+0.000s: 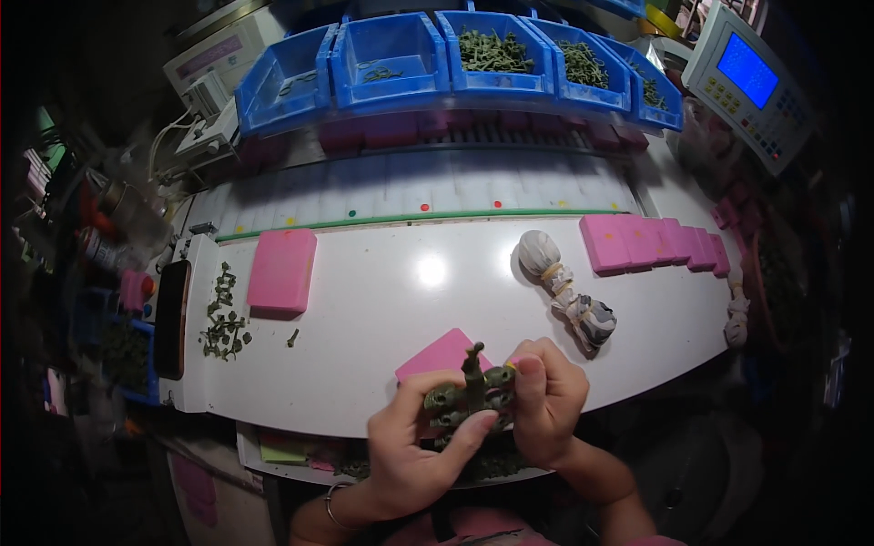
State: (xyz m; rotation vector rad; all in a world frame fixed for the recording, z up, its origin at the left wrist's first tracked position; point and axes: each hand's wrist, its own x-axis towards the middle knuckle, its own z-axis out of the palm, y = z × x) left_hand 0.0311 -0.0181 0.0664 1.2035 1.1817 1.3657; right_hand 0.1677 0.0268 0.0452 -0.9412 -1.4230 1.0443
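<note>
My left hand (411, 446) is closed round a dark green knobbly piece (473, 387) with an upright central stem and several rounded side parts. At its right end my right hand (548, 400) pinches with thumb and bent fingers; a small yellow spot shows by the fingertips. What exactly lies under those fingers is hidden. Just beyond the hands, a pink block (432, 355) lies on the white table, partly covered by my left hand. Small green pieces (223, 332) lie loose at the table's left, with a single green piece (292, 338) apart from them.
Another pink block (282, 271) lies left; a leaning row of pink blocks (628, 244) stands right. A tied cloth bundle (566, 293) lies before that row. A phone (173, 318) borders the left edge. Blue bins (391, 77) with green pieces and a control panel (751, 77) stand behind.
</note>
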